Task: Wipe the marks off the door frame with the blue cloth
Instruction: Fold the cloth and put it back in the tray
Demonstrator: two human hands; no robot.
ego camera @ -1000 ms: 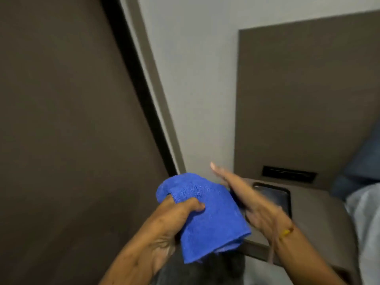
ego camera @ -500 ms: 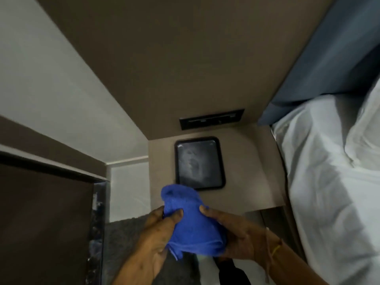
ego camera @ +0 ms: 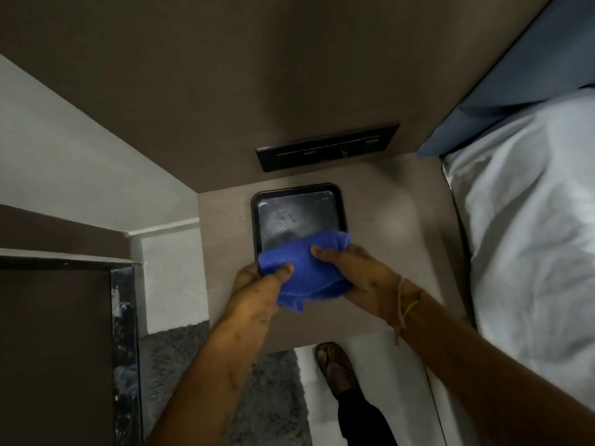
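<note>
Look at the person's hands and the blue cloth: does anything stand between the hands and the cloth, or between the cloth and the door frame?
Nothing separates them: the left hand and right hand both grip the blue cloth, above the black tray on the bedside table. The door frame lies off to the left, with no visible obstacle between.

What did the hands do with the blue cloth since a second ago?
The view swung from the door frame down to the bedside table. The right hand, open beside the blue cloth before, took hold of it, so both hands now grip it over the black tray. The left hand kept its hold.
</note>
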